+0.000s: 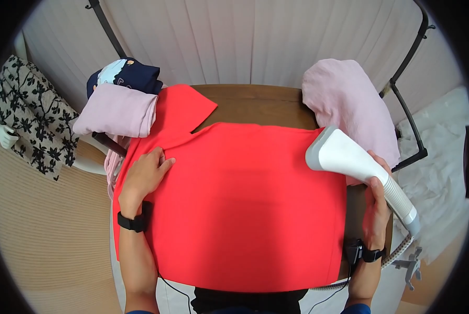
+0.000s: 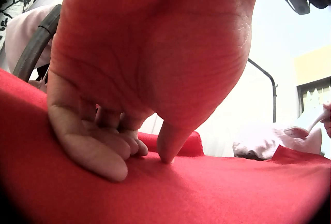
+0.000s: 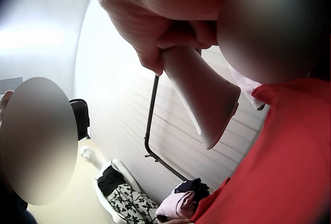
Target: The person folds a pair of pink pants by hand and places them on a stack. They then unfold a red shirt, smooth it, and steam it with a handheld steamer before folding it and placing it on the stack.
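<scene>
A red shirt (image 1: 234,209) lies spread over the brown board, one sleeve (image 1: 184,107) sticking out at the upper left. My left hand (image 1: 148,175) rests on the shirt's left side below that sleeve. In the left wrist view its fingers (image 2: 90,154) are loosely bent, with fingertips and thumb on the red cloth. At the right, my right hand (image 1: 378,209) grips the handle of a white garment steamer (image 1: 347,154). The steamer's broad grey-edged head overlaps the shirt's upper right corner in the head view. In the right wrist view the steamer (image 3: 199,92) hangs tilted over the shirt.
Folded pink cloth (image 1: 116,110) and a navy printed garment (image 1: 140,76) are stacked at the back left. A pink-covered cushion (image 1: 349,99) stands at the back right. The steamer's hose (image 1: 399,251) curves down the right side. Dark frame poles (image 1: 412,123) and a mannequin in a floral skirt (image 1: 32,115) flank the board.
</scene>
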Demonstrator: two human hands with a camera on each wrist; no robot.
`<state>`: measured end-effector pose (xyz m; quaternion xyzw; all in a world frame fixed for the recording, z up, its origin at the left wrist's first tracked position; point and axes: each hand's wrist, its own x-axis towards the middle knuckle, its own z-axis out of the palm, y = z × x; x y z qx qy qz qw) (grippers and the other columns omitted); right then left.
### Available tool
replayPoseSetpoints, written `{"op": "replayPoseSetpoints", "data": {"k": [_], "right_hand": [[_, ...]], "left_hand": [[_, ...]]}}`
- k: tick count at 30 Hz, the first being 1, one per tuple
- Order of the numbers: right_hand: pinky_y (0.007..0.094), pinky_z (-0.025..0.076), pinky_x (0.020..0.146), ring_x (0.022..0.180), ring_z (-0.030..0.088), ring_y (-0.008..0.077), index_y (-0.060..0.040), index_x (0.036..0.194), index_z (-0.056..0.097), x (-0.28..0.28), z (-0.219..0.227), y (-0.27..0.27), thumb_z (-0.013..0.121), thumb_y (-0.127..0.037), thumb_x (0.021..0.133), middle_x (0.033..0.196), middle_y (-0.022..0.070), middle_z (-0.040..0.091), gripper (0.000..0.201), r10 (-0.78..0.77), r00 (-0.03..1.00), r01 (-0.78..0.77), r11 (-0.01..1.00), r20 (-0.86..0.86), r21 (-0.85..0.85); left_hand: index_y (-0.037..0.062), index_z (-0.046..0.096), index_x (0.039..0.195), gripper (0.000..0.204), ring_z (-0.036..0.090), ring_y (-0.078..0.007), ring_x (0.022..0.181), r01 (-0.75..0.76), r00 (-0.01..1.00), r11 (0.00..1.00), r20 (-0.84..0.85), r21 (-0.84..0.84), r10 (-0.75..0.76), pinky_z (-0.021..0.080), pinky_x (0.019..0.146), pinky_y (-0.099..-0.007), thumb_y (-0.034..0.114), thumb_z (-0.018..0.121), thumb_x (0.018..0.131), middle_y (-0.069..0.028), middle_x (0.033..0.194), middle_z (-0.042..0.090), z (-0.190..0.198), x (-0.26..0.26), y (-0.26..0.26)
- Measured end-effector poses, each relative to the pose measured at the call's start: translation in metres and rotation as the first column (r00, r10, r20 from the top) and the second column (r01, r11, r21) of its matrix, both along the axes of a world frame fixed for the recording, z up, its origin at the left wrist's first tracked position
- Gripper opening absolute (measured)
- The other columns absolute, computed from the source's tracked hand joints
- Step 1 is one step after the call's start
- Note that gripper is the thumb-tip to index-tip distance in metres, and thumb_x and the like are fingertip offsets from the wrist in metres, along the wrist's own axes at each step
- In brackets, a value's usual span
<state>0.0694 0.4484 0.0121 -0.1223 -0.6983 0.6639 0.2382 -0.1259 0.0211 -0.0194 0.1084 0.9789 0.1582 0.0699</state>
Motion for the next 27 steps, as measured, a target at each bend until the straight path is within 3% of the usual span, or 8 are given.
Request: {"op": "replayPoseSetpoints", "data": {"k": [2, 8, 13, 14, 17, 19, 22, 27], "right_hand": [[0.0375, 0.051, 0.099, 0.113, 0.063, 0.0253, 0.0042, 0.139, 0.052, -0.003, -0.001, -0.003, 0.072, -0.028, 0.091, 0.141, 0.0182, 0.056, 0.061, -0.03, 0.999, 0.031, 0.999, -0.044, 0.015], [0.0334, 0.049, 0.097, 0.114, 0.062, 0.0202, 0.0016, 0.135, 0.057, -0.002, 0.002, -0.001, 0.072, -0.025, 0.091, 0.134, 0.0139, 0.062, 0.053, 0.053, 0.998, -0.05, 0.995, -0.03, 0.083], [0.026, 0.041, 0.1, 0.119, 0.058, 0.015, -0.0045, 0.136, 0.06, -0.019, 0.019, -0.022, 0.073, -0.027, 0.091, 0.131, 0.0061, 0.065, 0.052, 0.024, 0.999, -0.026, 0.998, 0.042, 0.058], [0.0268, 0.042, 0.102, 0.119, 0.058, 0.0144, -0.0043, 0.135, 0.061, -0.026, 0.025, -0.034, 0.072, -0.025, 0.092, 0.131, 0.0059, 0.065, 0.049, 0.085, 0.994, -0.089, 0.994, 0.07, 0.061], [0.0291, 0.043, 0.105, 0.12, 0.058, 0.0131, -0.0051, 0.133, 0.063, -0.049, 0.026, -0.061, 0.071, -0.017, 0.094, 0.128, 0.0052, 0.066, 0.041, 0.226, 0.973, -0.227, 0.974, 0.039, 0.012], [0.0311, 0.04, 0.11, 0.125, 0.057, 0.0157, -0.0042, 0.132, 0.063, -0.068, 0.027, -0.077, 0.071, -0.018, 0.093, 0.129, 0.0058, 0.066, 0.042, 0.355, 0.93, -0.364, 0.927, 0.097, 0.089], [0.03, 0.047, 0.102, 0.113, 0.063, 0.0139, -0.0038, 0.126, 0.067, -0.094, 0.023, -0.105, 0.075, -0.02, 0.093, 0.119, 0.0045, 0.07, 0.038, 0.395, 0.914, -0.405, 0.896, 0.09, 0.18], [0.0305, 0.049, 0.098, 0.107, 0.065, 0.0143, -0.0034, 0.12, 0.07, -0.12, 0.021, -0.138, 0.077, -0.022, 0.091, 0.111, 0.0044, 0.072, 0.036, 0.442, 0.893, -0.45, 0.871, 0.086, 0.195]], "left_hand": [[0.0005, 0.056, 0.091, 0.039, 0.064, -0.0414, 0.081, 0.008, 1.0, 1.0, -0.004, 0.011, -0.008, 0.047, 0.069, -0.0501, 0.039, 0.062, 0.096, -0.0207, 0.084, 0.066, -0.003, -0.001, 0.0], [0.001, 0.059, 0.097, 0.041, 0.066, -0.0423, 0.088, 0.002, 1.0, 0.999, 0.001, -0.048, -0.002, 0.049, 0.073, -0.0519, 0.042, 0.062, 0.096, -0.0215, 0.091, 0.069, -0.005, -0.002, 0.0], [0.0015, 0.059, 0.115, 0.046, 0.066, -0.0434, 0.104, 0.008, 0.999, 0.995, 0.033, -0.096, -0.004, 0.052, 0.087, -0.0526, 0.044, 0.06, 0.097, -0.0229, 0.112, 0.07, -0.002, 0.001, 0.003], [0.0016, 0.059, 0.117, 0.048, 0.066, -0.0443, 0.106, 0.012, 1.0, 0.996, 0.025, -0.094, -0.009, 0.052, 0.089, -0.0527, 0.044, 0.06, 0.097, -0.0225, 0.116, 0.069, -0.006, -0.001, 0.002], [0.0031, 0.059, 0.11, 0.043, 0.065, -0.0398, 0.102, -0.007, 1.0, 0.995, -0.025, -0.102, 0.005, 0.05, 0.084, -0.0511, 0.044, 0.059, 0.097, -0.021, 0.104, 0.069, -0.01, 0.0, 0.003], [0.003, 0.059, 0.111, 0.044, 0.065, -0.0398, 0.102, -0.007, 1.0, 0.996, -0.03, -0.093, 0.004, 0.05, 0.084, -0.0513, 0.044, 0.059, 0.097, -0.0211, 0.105, 0.069, -0.013, -0.002, 0.003], [0.0028, 0.059, 0.112, 0.043, 0.065, -0.0398, 0.103, -0.001, 1.0, 0.996, -0.018, -0.085, 0.0, 0.05, 0.085, -0.0517, 0.044, 0.058, 0.098, -0.0215, 0.107, 0.069, -0.012, -0.002, 0.001], [0.0026, 0.059, 0.112, 0.04, 0.065, -0.041, 0.105, 0.012, 1.0, 0.998, -0.021, -0.069, -0.014, 0.049, 0.087, -0.0532, 0.04, 0.056, 0.099, -0.023, 0.11, 0.068, -0.015, -0.006, 0.0]]}}
